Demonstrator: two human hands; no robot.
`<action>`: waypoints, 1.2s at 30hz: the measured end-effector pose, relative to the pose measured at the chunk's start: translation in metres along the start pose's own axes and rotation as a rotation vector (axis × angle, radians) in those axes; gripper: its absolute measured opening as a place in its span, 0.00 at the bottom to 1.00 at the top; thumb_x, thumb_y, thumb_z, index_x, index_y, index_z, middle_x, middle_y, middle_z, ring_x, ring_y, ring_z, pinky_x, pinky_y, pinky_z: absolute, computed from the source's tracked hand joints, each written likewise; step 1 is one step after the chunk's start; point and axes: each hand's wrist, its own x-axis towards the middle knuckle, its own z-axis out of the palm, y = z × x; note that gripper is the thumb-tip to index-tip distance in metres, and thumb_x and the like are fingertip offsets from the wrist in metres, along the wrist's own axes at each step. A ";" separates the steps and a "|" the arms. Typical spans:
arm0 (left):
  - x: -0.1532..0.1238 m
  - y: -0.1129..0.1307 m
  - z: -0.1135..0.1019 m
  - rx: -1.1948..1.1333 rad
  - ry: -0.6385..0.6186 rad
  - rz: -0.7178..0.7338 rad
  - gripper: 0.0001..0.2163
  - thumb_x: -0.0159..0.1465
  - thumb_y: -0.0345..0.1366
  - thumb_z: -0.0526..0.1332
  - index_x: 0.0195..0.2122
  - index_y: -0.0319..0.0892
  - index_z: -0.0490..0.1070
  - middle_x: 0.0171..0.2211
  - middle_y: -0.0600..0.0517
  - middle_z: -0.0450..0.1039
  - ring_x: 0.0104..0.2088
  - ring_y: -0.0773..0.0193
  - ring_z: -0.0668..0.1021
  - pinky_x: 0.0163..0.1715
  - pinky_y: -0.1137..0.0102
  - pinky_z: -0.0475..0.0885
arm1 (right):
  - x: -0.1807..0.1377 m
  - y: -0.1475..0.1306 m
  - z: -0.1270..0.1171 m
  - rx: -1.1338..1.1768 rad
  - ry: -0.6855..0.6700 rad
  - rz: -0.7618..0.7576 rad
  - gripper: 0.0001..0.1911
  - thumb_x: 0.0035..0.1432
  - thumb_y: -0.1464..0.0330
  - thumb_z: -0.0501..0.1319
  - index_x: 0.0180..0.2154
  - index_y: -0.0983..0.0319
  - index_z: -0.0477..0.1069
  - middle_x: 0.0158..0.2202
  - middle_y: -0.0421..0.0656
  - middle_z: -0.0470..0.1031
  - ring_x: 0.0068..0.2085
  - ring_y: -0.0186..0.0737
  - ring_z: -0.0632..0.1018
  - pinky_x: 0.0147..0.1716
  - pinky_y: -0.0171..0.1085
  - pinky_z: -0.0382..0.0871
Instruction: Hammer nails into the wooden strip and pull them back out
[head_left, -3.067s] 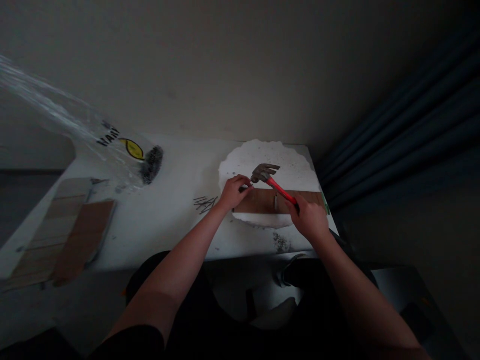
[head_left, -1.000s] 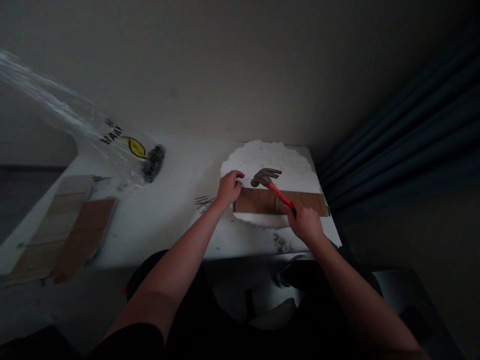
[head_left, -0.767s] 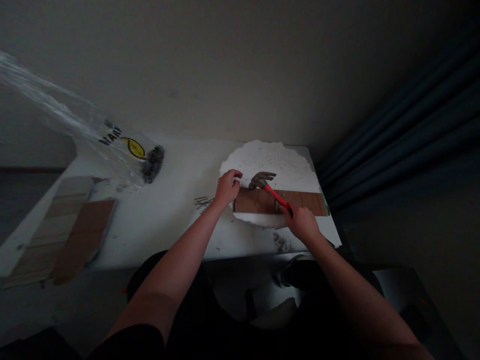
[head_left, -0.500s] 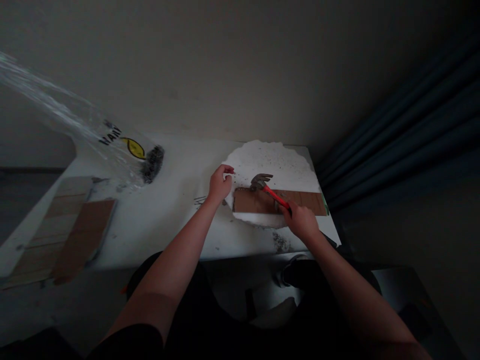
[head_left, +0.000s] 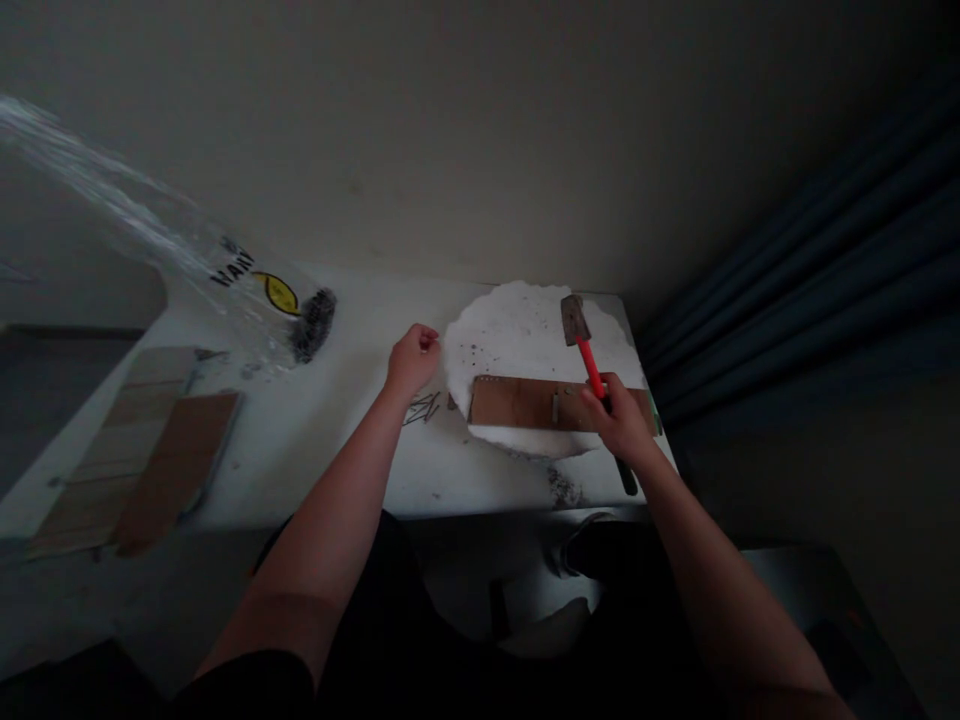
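On the white tabletop (head_left: 322, 450), near its right end, lies a round white mat (head_left: 517, 335) with a scalloped, ragged rim and dark specks scattered over its matt surface. Across the near half of the mat rests a long, flat, rectangular wooden plank (head_left: 517, 403), brown and smooth, with a row of small dots along its far edge and a short pale pin-like mark near its middle. The right hand (head_left: 621, 425) has its fingers wrapped tight around the hammer (head_left: 590, 368). Its slim handle is bright red, the black grip end juts out below the wrist toward the table's near edge, and the dull grey metal head sits tilted up over the far side of the mat, clear of the plank. The right forearm reaches in from the lower right, with the hand over the plank's right part. The left hand (head_left: 411, 360) hovers just left of the mat, fingers curled into a loose fist, knuckles up; whether it pinches anything cannot be told. Just below it a few thin dark nails (head_left: 422, 408) lie crisscrossed on the table. Farther left, a crinkled clear plastic bag (head_left: 225, 285) with a yellow label holds a dark clump. More brown boards (head_left: 150, 455) are stacked at the table's left end.
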 end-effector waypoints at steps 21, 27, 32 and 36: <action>-0.015 -0.058 0.018 0.712 -0.485 -0.063 0.10 0.48 0.43 0.69 0.25 0.42 0.78 0.31 0.37 0.79 0.39 0.41 0.81 0.38 0.57 0.73 | -0.003 0.016 0.015 0.369 -0.177 0.259 0.18 0.54 0.54 0.64 0.38 0.59 0.65 0.19 0.30 0.59 0.16 0.27 0.60 0.13 0.30 0.55; -0.013 -0.052 0.015 0.726 -0.512 -0.081 0.07 0.46 0.39 0.69 0.25 0.43 0.78 0.30 0.38 0.79 0.38 0.41 0.81 0.37 0.56 0.73 | -0.003 0.011 0.017 0.432 -0.206 0.342 0.20 0.52 0.54 0.65 0.39 0.60 0.65 0.19 0.29 0.60 0.16 0.27 0.60 0.13 0.30 0.53; -0.008 -0.046 0.006 0.715 -0.458 -0.113 0.10 0.51 0.37 0.66 0.34 0.43 0.78 0.36 0.38 0.79 0.42 0.41 0.80 0.37 0.58 0.74 | -0.003 0.011 0.019 0.452 -0.213 0.378 0.19 0.51 0.54 0.65 0.38 0.60 0.65 0.19 0.29 0.60 0.16 0.26 0.60 0.13 0.30 0.52; -0.003 -0.042 0.000 0.622 -0.331 -0.149 0.11 0.56 0.32 0.60 0.40 0.42 0.75 0.42 0.37 0.78 0.45 0.44 0.79 0.40 0.58 0.72 | -0.002 0.014 0.020 0.433 -0.224 0.379 0.18 0.52 0.55 0.64 0.37 0.59 0.65 0.19 0.29 0.60 0.16 0.27 0.60 0.14 0.30 0.53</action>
